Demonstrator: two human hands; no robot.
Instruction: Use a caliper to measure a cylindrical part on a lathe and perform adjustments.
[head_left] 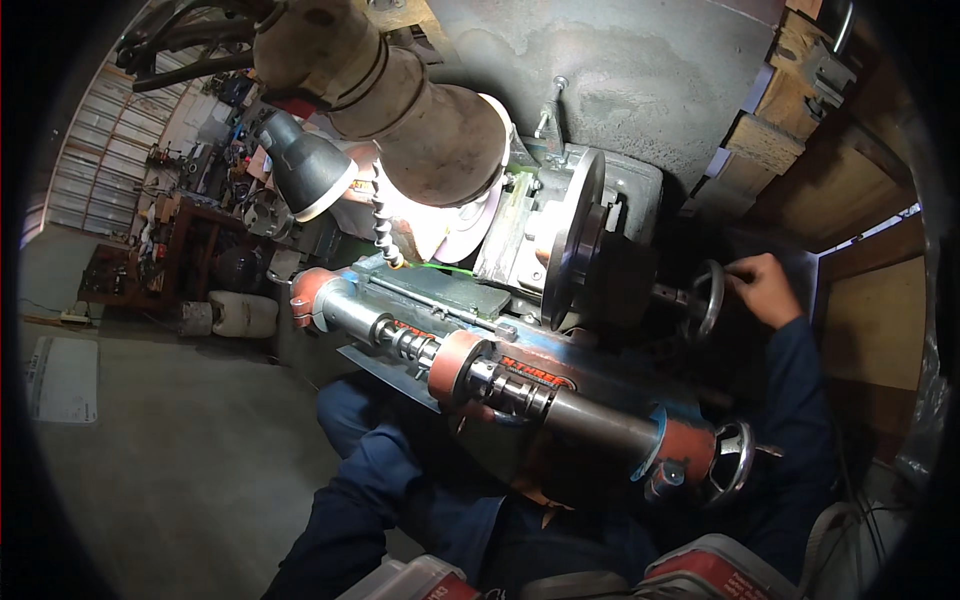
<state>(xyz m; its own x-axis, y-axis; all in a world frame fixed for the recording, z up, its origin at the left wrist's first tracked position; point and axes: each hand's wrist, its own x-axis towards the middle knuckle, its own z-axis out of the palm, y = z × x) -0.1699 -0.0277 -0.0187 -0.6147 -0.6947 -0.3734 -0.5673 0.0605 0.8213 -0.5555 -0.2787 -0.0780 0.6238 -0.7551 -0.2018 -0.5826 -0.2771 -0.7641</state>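
My right hand [767, 289] is closed at the rim of a metal handwheel [712, 300] on the right side of a grinding machine. Its fingertips are partly hidden by the wheel. My left sleeve [335, 525] comes up from the lower edge, but the left hand itself cannot be made out behind the machine's front. A long cylindrical shaft assembly [605, 428] with red collars runs across the front. It ends in a second handwheel [735, 462] at the lower right. Behind it stand a large upright disc [573, 240] and a brightly lit pale grinding wheel [470, 232].
A black work lamp [300, 165] and a thick dusty duct [400, 110] hang over the machine from the upper left. Wooden boards [775, 140] stand at the right. A white jug [243, 314] sits by a cluttered bench at the left. Plastic boxes [715, 570] lie at the lower edge.
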